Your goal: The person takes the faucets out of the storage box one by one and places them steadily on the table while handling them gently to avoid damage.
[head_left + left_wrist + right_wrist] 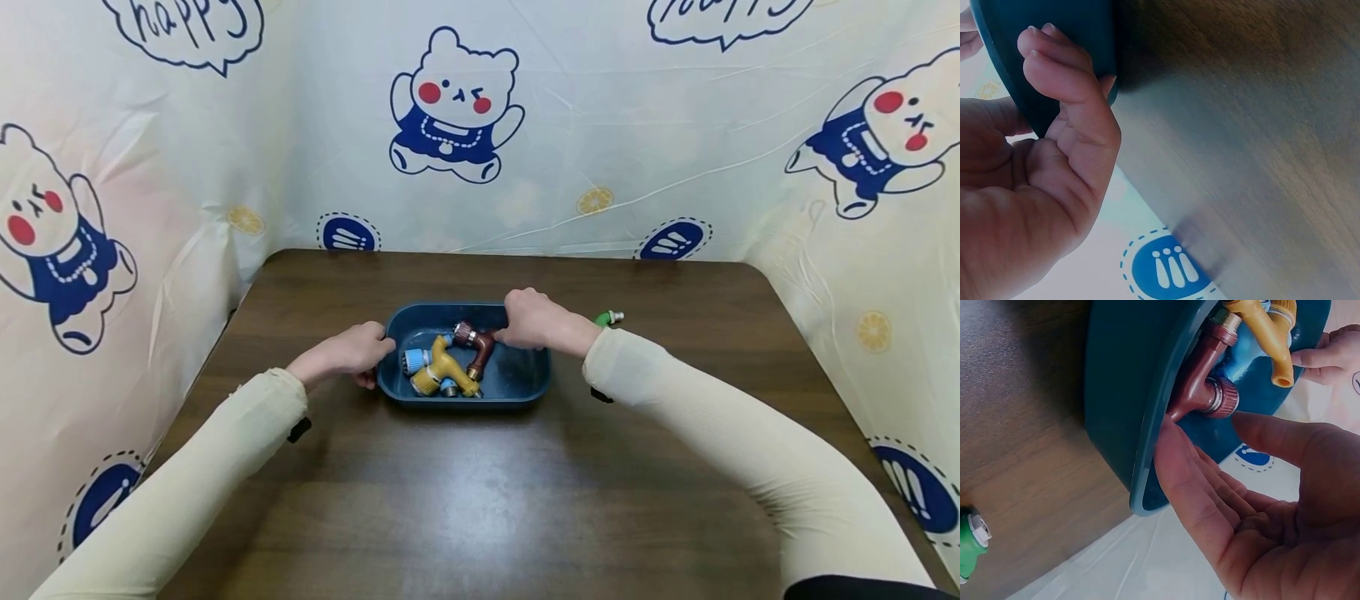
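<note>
A dark blue plastic tub [517, 377] stands on the table, with several toy-like taps inside. My left hand [351, 348] grips its left end, thumb over the rim and fingers curled against the outer wall. My right hand [538, 321] reaches over the back rim near the right end. In the right wrist view, its fingers [1188, 481] extend inside the wall close to the brown tap [1200, 387], and its thumb is spread apart near that tap's ribbed cap. A yellow tap [447, 367] lies beside a light-blue tap [415, 360], partly hidden beneath it.
A green tap [604, 318] lies on the brown wooden table [480, 500] beyond my right wrist, partly covered by it. A printed cloth curtain [570, 125] encloses the table at the back and sides.
</note>
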`<state>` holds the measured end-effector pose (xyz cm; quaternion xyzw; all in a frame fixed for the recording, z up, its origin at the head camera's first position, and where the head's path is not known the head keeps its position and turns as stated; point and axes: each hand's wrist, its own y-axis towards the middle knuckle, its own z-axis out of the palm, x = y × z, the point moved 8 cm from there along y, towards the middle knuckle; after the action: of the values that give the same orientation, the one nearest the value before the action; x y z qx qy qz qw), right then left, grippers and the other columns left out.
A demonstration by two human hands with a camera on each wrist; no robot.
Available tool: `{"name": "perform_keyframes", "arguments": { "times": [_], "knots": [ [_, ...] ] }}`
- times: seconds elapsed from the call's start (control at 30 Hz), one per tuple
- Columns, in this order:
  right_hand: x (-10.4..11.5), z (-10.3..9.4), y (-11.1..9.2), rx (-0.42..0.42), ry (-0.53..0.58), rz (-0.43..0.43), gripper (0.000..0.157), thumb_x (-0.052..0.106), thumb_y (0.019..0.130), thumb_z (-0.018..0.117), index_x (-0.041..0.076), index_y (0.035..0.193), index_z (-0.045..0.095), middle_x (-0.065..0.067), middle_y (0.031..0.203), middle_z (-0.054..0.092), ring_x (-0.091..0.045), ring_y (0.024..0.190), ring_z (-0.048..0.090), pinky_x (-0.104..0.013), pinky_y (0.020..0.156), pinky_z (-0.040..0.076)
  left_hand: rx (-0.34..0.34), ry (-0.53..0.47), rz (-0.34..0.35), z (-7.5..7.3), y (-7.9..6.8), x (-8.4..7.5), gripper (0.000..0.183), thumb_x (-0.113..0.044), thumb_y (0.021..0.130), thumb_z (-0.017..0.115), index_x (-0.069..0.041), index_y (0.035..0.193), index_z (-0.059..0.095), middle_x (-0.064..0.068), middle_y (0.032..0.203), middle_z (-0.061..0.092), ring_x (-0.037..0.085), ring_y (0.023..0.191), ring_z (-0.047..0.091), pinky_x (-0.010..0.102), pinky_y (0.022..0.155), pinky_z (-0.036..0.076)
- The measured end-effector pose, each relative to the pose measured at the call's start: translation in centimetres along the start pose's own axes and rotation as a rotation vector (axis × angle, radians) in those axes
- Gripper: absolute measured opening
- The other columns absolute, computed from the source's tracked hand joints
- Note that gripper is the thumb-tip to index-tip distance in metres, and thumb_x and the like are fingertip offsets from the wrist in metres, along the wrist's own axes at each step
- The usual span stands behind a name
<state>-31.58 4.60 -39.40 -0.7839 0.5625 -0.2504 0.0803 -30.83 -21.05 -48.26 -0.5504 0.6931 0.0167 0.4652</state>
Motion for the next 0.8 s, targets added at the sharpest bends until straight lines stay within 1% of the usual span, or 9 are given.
{"name": "perform_keyframes", "arguments": {
  "times": [0.1, 0.13, 0.2, 0.23, 0.33, 0.37, 0.47, 0.7, 0.8],
  "knots": [
    [0.2, 0.1, 0.1, 0.001, -0.003, 0.003, 0.032, 0.032, 0.102, 0.071, 0.001, 0.106, 0.067, -0.009, 0.073, 0.065, -0.029, 0.075, 0.075, -0.028, 0.055, 0.057, -0.001, 0.011, -0.028, 0.0, 0.5, 0.6, 0.027, -0.019, 0.112, 0.042, 0.003, 0.104, 0.055, 0.017, 0.074, 0.066, 0.026, 0.059, 0.071, 0.038, 0.057, 0.063],
    [0.2, 0.2, 0.1, 0.0, -0.003, 0.004, 0.032, 0.032, 0.102, 0.071, 0.001, 0.107, 0.067, -0.01, 0.074, 0.065, -0.03, 0.075, 0.075, -0.028, 0.055, 0.057, 0.009, -0.003, 0.012, -0.1, 1.5, 1.9, 0.028, -0.022, 0.112, 0.042, 0.001, 0.103, 0.055, 0.014, 0.073, 0.065, 0.023, 0.057, 0.069, 0.035, 0.055, 0.062],
    [0.3, 0.2, 0.1, 0.001, 0.005, 0.006, 0.032, 0.032, 0.103, 0.071, 0.002, 0.109, 0.066, -0.01, 0.074, 0.065, -0.03, 0.076, 0.076, -0.028, 0.055, 0.057, 0.013, 0.024, 0.019, -0.1, 1.7, 2.0, 0.028, -0.021, 0.113, 0.04, 0.0, 0.103, 0.055, 0.015, 0.074, 0.065, 0.025, 0.059, 0.07, 0.036, 0.056, 0.062],
    [0.3, 0.3, 0.1, 0.001, 0.009, 0.008, 0.032, 0.032, 0.103, 0.071, 0.001, 0.11, 0.066, -0.01, 0.075, 0.065, -0.03, 0.077, 0.076, -0.027, 0.055, 0.057, 0.012, 0.024, -0.001, -0.2, 1.2, 1.4, 0.029, -0.021, 0.112, 0.039, 0.0, 0.102, 0.055, 0.016, 0.074, 0.066, 0.027, 0.06, 0.071, 0.038, 0.056, 0.063],
    [0.4, 0.4, 0.2, -0.003, 0.016, 0.007, 0.033, 0.032, 0.102, 0.072, 0.001, 0.113, 0.065, -0.01, 0.078, 0.065, -0.03, 0.077, 0.076, -0.027, 0.056, 0.058, 0.006, 0.02, -0.001, -0.4, 2.5, 3.0, 0.031, -0.026, 0.112, 0.04, -0.003, 0.101, 0.055, 0.014, 0.073, 0.067, 0.026, 0.059, 0.072, 0.037, 0.054, 0.062],
    [0.5, 0.4, 0.2, -0.009, 0.016, 0.002, 0.034, 0.032, 0.102, 0.072, 0.001, 0.113, 0.065, -0.01, 0.079, 0.066, -0.029, 0.075, 0.075, -0.027, 0.056, 0.058, 0.0, 0.032, -0.032, -0.4, 2.2, 2.6, 0.03, -0.025, 0.112, 0.04, -0.002, 0.101, 0.055, 0.016, 0.073, 0.068, 0.028, 0.061, 0.073, 0.04, 0.055, 0.063],
    [0.8, 0.4, 0.3, -0.03, -0.001, -0.018, 0.034, 0.033, 0.101, 0.073, 0.001, 0.108, 0.066, -0.01, 0.08, 0.065, -0.025, 0.069, 0.072, -0.027, 0.056, 0.057, 0.001, 0.04, -0.024, -0.2, 1.6, 1.8, 0.029, -0.023, 0.112, 0.039, 0.0, 0.102, 0.055, 0.016, 0.073, 0.067, 0.027, 0.06, 0.072, 0.039, 0.055, 0.062],
    [1.3, 0.6, 0.6, -0.042, -0.032, -0.052, 0.033, 0.036, 0.1, 0.074, 0.004, 0.096, 0.066, -0.009, 0.079, 0.063, -0.02, 0.062, 0.064, -0.028, 0.054, 0.052, -0.002, 0.028, -0.033, -0.3, 2.1, 2.5, 0.029, -0.022, 0.111, 0.04, 0.0, 0.101, 0.056, 0.017, 0.073, 0.068, 0.029, 0.061, 0.073, 0.04, 0.055, 0.063],
    [1.4, 0.7, 0.7, -0.039, -0.04, -0.058, 0.034, 0.036, 0.1, 0.074, 0.004, 0.093, 0.066, -0.008, 0.078, 0.063, -0.019, 0.061, 0.063, -0.028, 0.053, 0.05, -0.01, 0.035, -0.032, -0.3, 0.8, 0.9, 0.028, -0.019, 0.111, 0.039, 0.002, 0.1, 0.056, 0.017, 0.072, 0.068, 0.028, 0.06, 0.072, 0.039, 0.055, 0.063]
  ]
}}
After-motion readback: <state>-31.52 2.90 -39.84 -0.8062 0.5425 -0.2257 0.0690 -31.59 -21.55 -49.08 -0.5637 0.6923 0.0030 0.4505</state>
